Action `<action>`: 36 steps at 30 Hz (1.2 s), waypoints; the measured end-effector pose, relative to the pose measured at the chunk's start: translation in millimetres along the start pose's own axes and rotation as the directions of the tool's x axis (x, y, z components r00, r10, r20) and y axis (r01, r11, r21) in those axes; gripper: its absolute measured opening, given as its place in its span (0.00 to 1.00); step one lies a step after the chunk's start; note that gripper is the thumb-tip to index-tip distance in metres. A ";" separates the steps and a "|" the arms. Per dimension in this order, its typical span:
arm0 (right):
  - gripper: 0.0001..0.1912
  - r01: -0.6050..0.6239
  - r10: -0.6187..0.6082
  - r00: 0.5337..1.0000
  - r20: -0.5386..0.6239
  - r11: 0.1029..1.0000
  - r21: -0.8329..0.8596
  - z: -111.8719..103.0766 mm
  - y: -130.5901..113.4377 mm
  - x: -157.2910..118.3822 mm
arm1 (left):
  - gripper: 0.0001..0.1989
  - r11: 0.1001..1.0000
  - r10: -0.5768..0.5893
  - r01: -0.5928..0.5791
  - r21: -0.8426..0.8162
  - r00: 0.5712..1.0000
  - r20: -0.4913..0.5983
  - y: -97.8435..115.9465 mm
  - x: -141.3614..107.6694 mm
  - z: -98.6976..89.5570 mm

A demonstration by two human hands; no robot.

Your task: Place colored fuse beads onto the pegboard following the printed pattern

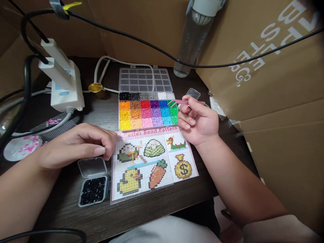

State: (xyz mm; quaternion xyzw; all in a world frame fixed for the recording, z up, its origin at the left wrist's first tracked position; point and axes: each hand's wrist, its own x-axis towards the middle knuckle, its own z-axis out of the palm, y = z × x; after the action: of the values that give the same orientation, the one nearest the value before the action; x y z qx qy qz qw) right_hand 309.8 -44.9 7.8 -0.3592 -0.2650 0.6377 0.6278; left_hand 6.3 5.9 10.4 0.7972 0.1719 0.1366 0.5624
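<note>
Pink tweezers (178,101), gripped in right hand (199,121) (nearer) just right of bead box (140,109), long axis running leftward over its blue-green end; left hand (86,145) curled off its near-left corner, can't tell if empty.

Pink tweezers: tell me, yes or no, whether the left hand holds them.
No, the right hand grips the pink tweezers, while the left hand is by the pattern sheet.
</note>
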 end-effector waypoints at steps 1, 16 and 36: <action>0.04 0.005 -0.005 1.000 -0.006 1.000 -0.005 0.2 -0.1 -0.3 | 0.17 1.000 0.003 -0.003 0.008 1.000 0.005 -0.6 -0.1 -0.4; 0.07 -0.003 0.001 0.997 -0.078 1.000 -0.028 2.6 0.6 2.1 | 0.17 0.999 -0.029 0.030 -0.020 0.999 0.041 -3.7 -4.1 -2.7; 0.07 0.091 -0.097 0.991 -0.095 0.994 -0.058 -6.1 4.3 4.7 | 0.17 0.994 -0.052 0.052 -0.091 0.999 0.011 -3.4 -5.6 3.4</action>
State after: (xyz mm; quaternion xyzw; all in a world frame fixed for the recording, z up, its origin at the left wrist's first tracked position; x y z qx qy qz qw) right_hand 312.2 -41.3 0.2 -0.3937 -0.2676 0.5818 0.6595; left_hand 2.2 1.7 5.9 0.7664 0.1838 0.1262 0.6024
